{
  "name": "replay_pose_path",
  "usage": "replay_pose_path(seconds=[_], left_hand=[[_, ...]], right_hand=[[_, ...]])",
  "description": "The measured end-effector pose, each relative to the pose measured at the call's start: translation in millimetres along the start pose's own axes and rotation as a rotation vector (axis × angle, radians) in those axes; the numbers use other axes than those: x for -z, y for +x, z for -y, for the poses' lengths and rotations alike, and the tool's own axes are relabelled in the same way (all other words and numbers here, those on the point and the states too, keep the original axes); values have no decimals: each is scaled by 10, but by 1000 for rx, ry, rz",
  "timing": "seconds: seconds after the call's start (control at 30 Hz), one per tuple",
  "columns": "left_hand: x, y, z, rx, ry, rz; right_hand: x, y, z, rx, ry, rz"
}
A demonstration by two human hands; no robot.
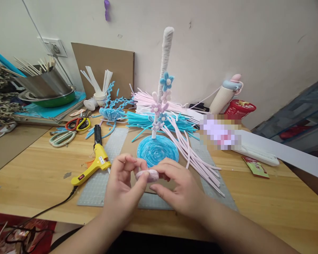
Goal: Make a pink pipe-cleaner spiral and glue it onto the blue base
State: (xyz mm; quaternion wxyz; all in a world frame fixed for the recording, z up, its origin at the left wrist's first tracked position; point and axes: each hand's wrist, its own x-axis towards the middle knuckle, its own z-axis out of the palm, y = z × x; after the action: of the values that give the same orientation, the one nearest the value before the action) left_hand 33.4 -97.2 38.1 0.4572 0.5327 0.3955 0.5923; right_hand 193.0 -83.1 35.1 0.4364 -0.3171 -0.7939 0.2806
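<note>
Between my two hands is a small coil of pale pink pipe cleaner [151, 176]. My left hand [127, 187] pinches it between thumb and fingers. The curled fingers of my right hand [181, 185] grip its other side, with the thumb a little below. Just beyond my fingers lies a round blue base [158, 150] of coiled pipe cleaner. A white wrapped stem [164, 63] rises from it, bearing blue and pink pipe-cleaner flowers [156, 108]. Loose pale pink pipe cleaners [197, 162] lie to the right of the base, and a blue bundle [137, 120] sits behind it.
A yellow hot glue gun [95, 164] lies left of my hands, its cord running off the table's front. Scissors [63, 138] rest farther left. A grey cutting mat [92, 194] lies under the work. A bottle [224, 95] and a red tub [240, 108] stand at back right.
</note>
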Motion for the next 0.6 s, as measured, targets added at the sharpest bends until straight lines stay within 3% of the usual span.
replay_pose_path(seconds=[0.13,0.23,0.33,0.5,0.6], left_hand=[[-36,69,51,107,-195,-44],[-40,99,107,151,-280,-65],[-42,116,140,220,-340,-98],[-16,166,168,370,-311,-75],[30,210,194,403,-220,-23]], right_hand=[[-41,5,-41,-239,96,-6],[-51,4,-74,-326,172,10],[-51,14,-91,-384,248,-56],[-21,50,-148,-549,454,-79],[43,77,-188,-599,342,-16]])
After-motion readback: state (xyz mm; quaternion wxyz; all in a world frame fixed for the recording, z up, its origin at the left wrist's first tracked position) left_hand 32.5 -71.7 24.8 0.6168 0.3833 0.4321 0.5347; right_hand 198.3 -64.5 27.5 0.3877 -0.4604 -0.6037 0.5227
